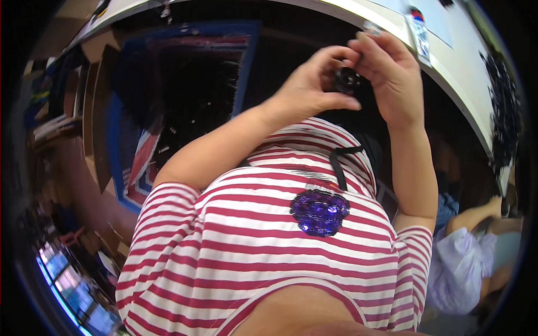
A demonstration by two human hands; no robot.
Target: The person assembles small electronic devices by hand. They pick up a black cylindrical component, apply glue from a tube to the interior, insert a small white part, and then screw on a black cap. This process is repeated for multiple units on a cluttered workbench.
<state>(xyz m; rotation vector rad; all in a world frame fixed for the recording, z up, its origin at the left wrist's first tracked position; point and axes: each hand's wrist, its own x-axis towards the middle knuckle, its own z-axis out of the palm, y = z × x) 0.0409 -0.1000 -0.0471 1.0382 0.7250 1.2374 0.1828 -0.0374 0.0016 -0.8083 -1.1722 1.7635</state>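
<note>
My left hand [314, 84] is curled around a small round black part [347, 80] with a ring-like end. The thumb lies below it and the fingers bend over the top. Just to the right, my right hand [395, 75] is closed in a pinch, its fingertips beside those of the left hand. Whatever sits between the right fingers is hidden. A small, clear, shiny thing [371, 27] shows beyond the right fingertips, blurred, and I cannot tell whether they touch it. Both hands are above the near edge of a white table [457, 84].
A large blue-rimmed bin [115, 143] with many black pieces stands at the left, beside a cardboard box [96, 106]. On the table lie a clear bottle [418, 36] and a heap of thin black strips [502, 112]. Another person in a pale purple top [457, 269] is at the lower right.
</note>
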